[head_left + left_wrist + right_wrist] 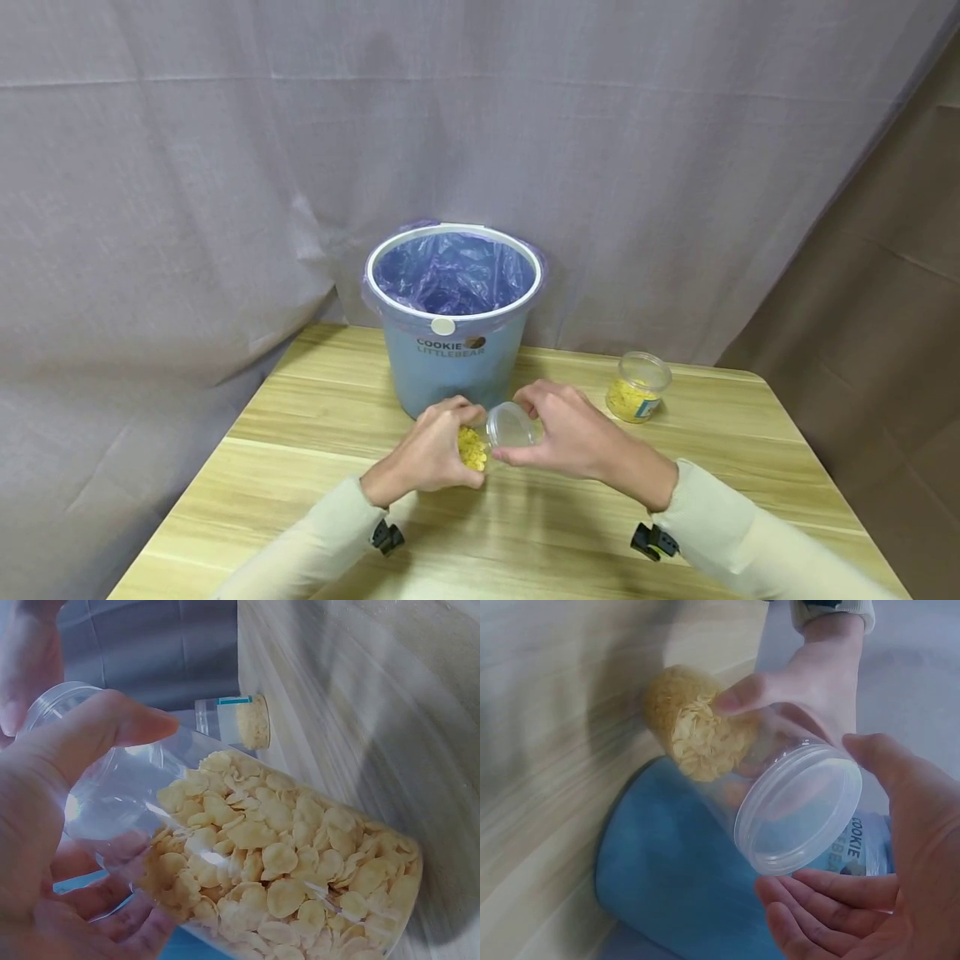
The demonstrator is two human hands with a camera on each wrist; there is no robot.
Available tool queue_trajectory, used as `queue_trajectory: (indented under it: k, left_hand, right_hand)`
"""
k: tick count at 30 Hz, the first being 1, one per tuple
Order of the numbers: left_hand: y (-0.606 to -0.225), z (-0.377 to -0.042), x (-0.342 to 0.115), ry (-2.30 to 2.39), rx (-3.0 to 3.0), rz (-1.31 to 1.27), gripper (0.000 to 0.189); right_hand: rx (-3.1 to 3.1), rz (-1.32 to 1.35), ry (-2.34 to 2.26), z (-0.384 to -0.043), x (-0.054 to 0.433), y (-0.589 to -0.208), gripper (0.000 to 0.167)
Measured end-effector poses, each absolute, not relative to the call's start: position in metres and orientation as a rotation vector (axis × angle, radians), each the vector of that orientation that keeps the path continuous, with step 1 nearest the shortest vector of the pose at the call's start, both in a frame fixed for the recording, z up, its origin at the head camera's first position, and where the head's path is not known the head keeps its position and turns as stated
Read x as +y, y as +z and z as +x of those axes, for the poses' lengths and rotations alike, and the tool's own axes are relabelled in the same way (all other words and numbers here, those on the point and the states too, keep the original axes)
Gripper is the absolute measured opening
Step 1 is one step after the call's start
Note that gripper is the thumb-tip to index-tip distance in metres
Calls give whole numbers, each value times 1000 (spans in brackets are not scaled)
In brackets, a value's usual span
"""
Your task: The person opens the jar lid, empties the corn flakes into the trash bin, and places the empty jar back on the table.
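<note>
My left hand [435, 446] grips a clear plastic jar [247, 847] by its side. Yellow flakes [300, 862] fill its lower part, and the jar is tilted with its top end toward my right hand [558, 429]. On that end is a clear round lid [799, 810]. My right thumb and fingers curve around the lid from opposite sides, their tips at its rim; the right wrist view shows the palm apart from it. Part of the jar is hidden behind my left hand in the head view.
A light-blue bucket [457, 367] lined with a purple plastic bag [480, 267] stands just beyond my hands. To the right, a second clear jar [637, 387] of yellow flakes sits upright on the wooden table [315, 417]. Grey cloth [600, 167] hangs behind.
</note>
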State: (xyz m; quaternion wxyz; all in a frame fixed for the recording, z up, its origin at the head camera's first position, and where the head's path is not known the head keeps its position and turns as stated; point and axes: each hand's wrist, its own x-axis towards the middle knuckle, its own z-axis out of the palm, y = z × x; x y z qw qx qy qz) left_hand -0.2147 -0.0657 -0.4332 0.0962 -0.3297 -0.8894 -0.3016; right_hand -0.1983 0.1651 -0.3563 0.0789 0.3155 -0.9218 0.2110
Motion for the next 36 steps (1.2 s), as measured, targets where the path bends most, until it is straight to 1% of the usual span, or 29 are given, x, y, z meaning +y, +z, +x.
queue_trajectory:
  k: [5,10,12,17,20,23,28,36]
  left_hand:
    - [-432,-214,-67,-883,-2632,-985,73]
    - [-432,-213,-68,-880,-2618,-1003,71]
    - [-432,-213,-68,-871,-2615,-1009,71]
    - [-433,-213,-68,-855,-2622,-1017,71]
    - [-433,-213,-68,-847,-2626,-1021,71]
    - [-432,-213,-68,-845,-2631,-1025,72]
    - [-431,-212,-68,-859,-2638,-1027,73]
    - [-432,-214,-66,-811,-2630,-1033,72]
  right_hand:
    - [-2757,982,604,-199,164,-357,66]
    - [-2660,1137,553,-201,169,-358,69]
    - [-2613,1216,511,-203,172,-359,73]
    - [-2449,1448,292,-208,187,-361,89]
    - [-2387,1502,263,-209,193,-361,93]
    - [-2479,1428,388,-209,193,-358,91]
    - [-2719,1210,588,-210,187,-357,80]
    - [-2805,1057,656,-210,177,-363,65]
